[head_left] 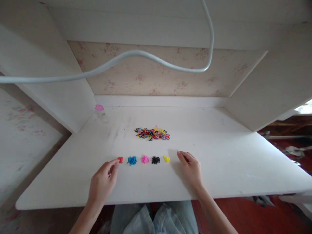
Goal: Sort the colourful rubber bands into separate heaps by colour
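Note:
Small rubber bands lie on the white table in a row of colour piles. My left hand (pixel 103 178) is closed in a pinch, its fingertips against the left side of the red rubber bands (pixel 120 159); whether one is between them is too small to tell. Rightward follow blue rubber bands (pixel 132 160), pink rubber bands (pixel 145 159), black rubber bands (pixel 155 160) and a few yellow rubber bands (pixel 166 159). My right hand (pixel 191 167) hovers or rests right of the yellow ones, thumb and fingers together, their contents hidden. Behind the row spreads a mixed heap of rubber bands (pixel 152 134).
A clear bottle with a pink cap (pixel 99 108) is at the table's back left. White side panels and a low back ledge (pixel 161 101) enclose the table (pixel 219 146). A white cable (pixel 146 53) hangs across the upper view.

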`<state>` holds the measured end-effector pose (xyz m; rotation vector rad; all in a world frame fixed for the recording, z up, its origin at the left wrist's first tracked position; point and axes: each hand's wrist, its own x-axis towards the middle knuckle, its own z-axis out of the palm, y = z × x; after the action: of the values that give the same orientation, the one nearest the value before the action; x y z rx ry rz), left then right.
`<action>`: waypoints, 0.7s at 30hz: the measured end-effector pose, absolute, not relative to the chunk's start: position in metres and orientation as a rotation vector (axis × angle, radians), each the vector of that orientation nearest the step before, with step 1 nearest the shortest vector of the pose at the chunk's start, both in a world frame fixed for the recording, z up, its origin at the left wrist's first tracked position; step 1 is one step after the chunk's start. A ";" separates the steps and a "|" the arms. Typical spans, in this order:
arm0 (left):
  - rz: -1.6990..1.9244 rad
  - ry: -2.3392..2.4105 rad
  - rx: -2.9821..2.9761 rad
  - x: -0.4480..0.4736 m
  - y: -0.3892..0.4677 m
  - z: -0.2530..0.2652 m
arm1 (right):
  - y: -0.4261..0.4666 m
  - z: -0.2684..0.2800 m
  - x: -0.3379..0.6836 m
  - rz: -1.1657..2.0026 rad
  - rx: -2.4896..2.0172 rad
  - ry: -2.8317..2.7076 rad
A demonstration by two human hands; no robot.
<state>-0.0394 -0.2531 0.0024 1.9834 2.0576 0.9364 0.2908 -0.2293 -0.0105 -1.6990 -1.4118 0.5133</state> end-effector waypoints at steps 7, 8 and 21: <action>0.540 1.859 2.217 0.026 -0.209 0.045 | -0.230 -0.011 0.290 0.606 -1.649 -1.413; 0.457 1.871 2.239 0.035 -0.200 0.046 | -0.230 -0.011 0.290 0.611 -1.647 -1.422; 0.169 1.934 2.337 0.081 -0.140 0.024 | -0.228 -0.013 0.293 0.608 -1.624 -1.490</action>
<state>0.0808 -0.1399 0.0238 2.3367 1.9344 0.1691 0.2927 -0.2283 -0.0128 -1.6242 -1.4897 0.6080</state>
